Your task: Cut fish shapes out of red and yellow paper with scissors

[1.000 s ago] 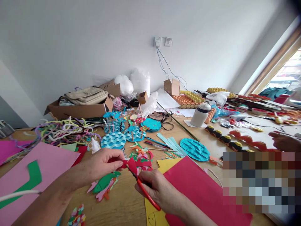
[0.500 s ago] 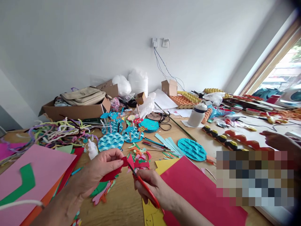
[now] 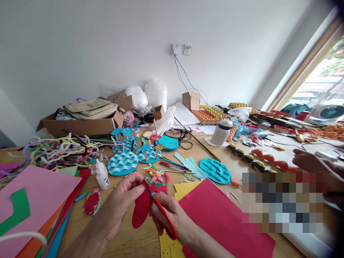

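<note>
Fingers [image 3: 140, 190] of the left hand [image 3: 118, 202] are closed in a thumb-and-forefinger pinch on the upper, narrow end of a red paper fish [image 3: 140, 213]. It hangs over the counter [image 3: 129, 247], drawn eye lowest; that grip probably keeps its edge exposed to the blades. The right hand [image 3: 174, 211] is curled around the scissors [image 3: 172, 229], points directed at the fish's upper right edge. Whether they touch it, or how far they are parted, I can't tell.

Just beyond lies a heap of scraps [image 3: 158, 175], likely kept within reach of the cutting but out of the way. A red sheet [image 3: 228, 218] partly covers a yellow sheet [image 3: 167, 242] by the right forearm; a pink sheet [image 3: 51, 186] tops a pile on the left. A glue bottle [image 3: 102, 176] stands upright, presumably to be easily grabbed, beside a pale blue disc [image 3: 123, 163].

The counter is wood, crowded towards the back: pipe cleaners [image 3: 64, 152], a box [image 3: 77, 127] with a bag [image 3: 91, 108] on it, a white cup [image 3: 221, 133]. Another person's hand [image 3: 306, 161] is at the right. Behind are a plain wall [image 3: 107, 43] with sockets and a bright window [image 3: 322, 80].
</note>
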`<control>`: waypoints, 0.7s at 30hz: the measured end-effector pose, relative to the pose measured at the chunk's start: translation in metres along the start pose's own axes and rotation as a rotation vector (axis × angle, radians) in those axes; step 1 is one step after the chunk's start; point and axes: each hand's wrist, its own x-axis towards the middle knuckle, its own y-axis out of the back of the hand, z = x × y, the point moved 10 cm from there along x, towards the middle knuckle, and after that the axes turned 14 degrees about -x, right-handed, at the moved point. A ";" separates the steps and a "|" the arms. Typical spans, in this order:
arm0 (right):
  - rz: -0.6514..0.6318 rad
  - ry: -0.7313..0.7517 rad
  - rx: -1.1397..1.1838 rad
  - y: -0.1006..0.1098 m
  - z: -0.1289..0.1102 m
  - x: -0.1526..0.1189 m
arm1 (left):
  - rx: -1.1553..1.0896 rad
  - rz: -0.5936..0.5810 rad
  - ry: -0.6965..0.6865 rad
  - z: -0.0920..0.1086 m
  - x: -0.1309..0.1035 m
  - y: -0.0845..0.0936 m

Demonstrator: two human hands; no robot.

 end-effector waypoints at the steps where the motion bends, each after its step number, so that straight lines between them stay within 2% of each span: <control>1: 0.003 -0.003 0.004 0.000 0.001 0.000 | -0.002 -0.008 -0.006 0.000 0.000 0.000; 5: 0.011 -0.025 0.019 0.001 0.000 0.000 | 0.031 -0.016 -0.039 0.003 0.000 0.003; 9: -0.017 -0.033 0.003 -0.002 -0.006 0.000 | 0.059 0.038 -0.055 0.006 -0.001 0.010; 16: -0.047 -0.041 -0.003 -0.005 -0.005 0.000 | 0.102 0.049 -0.071 0.009 -0.004 0.009; 21: -0.048 -0.057 0.006 -0.005 -0.008 -0.001 | 0.081 0.016 -0.018 0.001 -0.005 0.006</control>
